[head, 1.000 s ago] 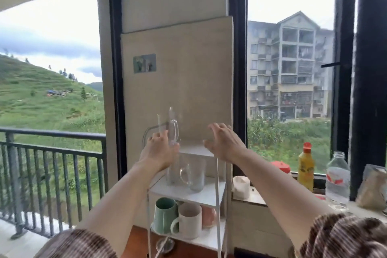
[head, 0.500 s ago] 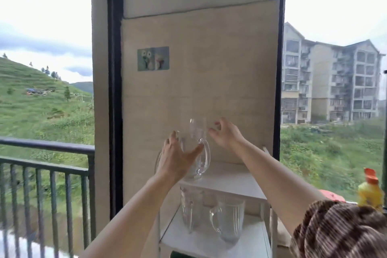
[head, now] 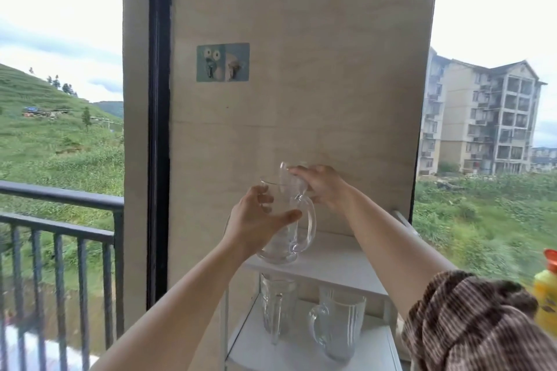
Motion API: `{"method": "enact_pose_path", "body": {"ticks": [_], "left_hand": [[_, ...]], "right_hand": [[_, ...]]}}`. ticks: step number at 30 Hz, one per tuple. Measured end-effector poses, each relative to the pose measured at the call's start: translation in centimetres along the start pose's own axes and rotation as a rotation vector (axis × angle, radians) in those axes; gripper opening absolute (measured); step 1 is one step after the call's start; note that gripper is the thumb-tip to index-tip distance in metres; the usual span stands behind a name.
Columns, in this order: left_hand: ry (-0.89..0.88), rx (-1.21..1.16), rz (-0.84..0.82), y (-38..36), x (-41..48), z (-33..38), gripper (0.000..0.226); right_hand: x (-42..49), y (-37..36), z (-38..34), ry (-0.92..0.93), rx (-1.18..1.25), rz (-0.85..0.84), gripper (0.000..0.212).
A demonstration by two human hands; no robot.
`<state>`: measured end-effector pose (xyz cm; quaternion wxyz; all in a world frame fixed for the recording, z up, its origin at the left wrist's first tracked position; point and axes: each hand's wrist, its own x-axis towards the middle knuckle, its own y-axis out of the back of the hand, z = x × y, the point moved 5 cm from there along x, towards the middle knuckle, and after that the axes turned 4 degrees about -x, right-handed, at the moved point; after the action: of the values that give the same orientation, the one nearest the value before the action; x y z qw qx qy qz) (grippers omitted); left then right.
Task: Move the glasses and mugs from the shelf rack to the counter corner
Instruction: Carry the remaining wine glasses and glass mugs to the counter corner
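Both hands are up at the top tier of the white shelf rack [head: 340,262], and there is a lot of clear glass crowded into a small space. The left hand [head: 259,220] has its grip wrapped around the body of a glass mug [head: 284,229] with a big looped handle; the mug's base looks to be resting on, or barely off, the top shelf. The right hand [head: 322,187] has its grip closed over a second glass piece [head: 289,179] just behind and above the mug (I can't make out its shape, it blurs into the first one).

The worry, from where I stand, is the two glasses knocking together: they sit almost touching, and if both hands lift at once the handle could catch the other piece. Smooth glass held round the body can also slip, and the shelf edge is right below it.

On the tier beneath stand a tall glass [head: 275,307] and a ribbed glass mug [head: 343,325]; a dropped piece would land near them. The table corner they are meant for is not in view, so the carry has not begun.
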<state>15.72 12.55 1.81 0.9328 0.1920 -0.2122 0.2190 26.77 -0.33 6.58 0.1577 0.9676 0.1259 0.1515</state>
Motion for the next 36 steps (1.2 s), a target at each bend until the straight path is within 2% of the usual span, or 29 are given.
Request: {"method": "enact_pose_path", "body": {"ticks": [4, 9, 13, 16, 18, 21, 23, 25, 28, 31, 34, 36], "left_hand": [[-0.003, 0.007, 0.020, 0.4, -0.2, -0.1, 0.086], [-0.006, 0.009, 0.071, 0.9, -0.6, 0.2, 0.082], [-0.024, 0.003, 0.115, 0.8, -1.4, 0.8, 0.082], [-0.080, -0.003, 0.148, 0.7, -2.6, 2.3, 0.081], [-0.127, -0.033, 0.183, 0.5, -3.5, 4.0, 0.078], [-0.199, -0.058, 0.193, -0.4, -5.4, 7.0, 0.076], [-0.251, -0.066, 0.165, -1.4, -7.2, 9.2, 0.070], [-0.306, -0.067, 0.107, -2.9, -9.4, 11.4, 0.066], [-0.355, -0.082, -0.004, -5.9, -13.2, 14.4, 0.069], [-0.351, -0.126, -0.117, -10.1, -17.7, 16.7, 0.078], [-0.335, -0.204, -0.234, -14.9, -23.1, 18.7, 0.072], [-0.311, -0.248, -0.324, -18.3, -27.2, 19.8, 0.078]], "right_hand": [[0.0, -0.8, 0.2, -0.016, 0.101, -0.002, 0.054], [-0.9, -0.2, 0.2, 0.011, 0.117, 0.111, 0.039], [-2.7, 2.7, 0.2, 0.036, 0.112, 0.199, 0.067], [-5.3, 5.7, -0.8, 0.079, 0.126, 0.267, 0.071], [-7.6, 7.9, -1.8, 0.109, 0.149, 0.340, 0.064], [-11.7, 11.1, -3.4, 0.163, 0.182, 0.409, 0.044], [-14.7, 13.5, -4.1, 0.191, 0.200, 0.437, 0.041], [-18.0, 16.0, -4.5, 0.200, 0.182, 0.451, 0.051], [-23.4, 20.0, -4.2, 0.199, 0.143, 0.465, 0.052], [-29.4, 24.2, -2.3, 0.159, 0.090, 0.502, 0.051], [-36.0, 28.5, 0.4, 0.081, 0.027, 0.564, 0.057], [-40.7, 31.2, 2.4, 0.023, -0.025, 0.615, 0.056]]}}
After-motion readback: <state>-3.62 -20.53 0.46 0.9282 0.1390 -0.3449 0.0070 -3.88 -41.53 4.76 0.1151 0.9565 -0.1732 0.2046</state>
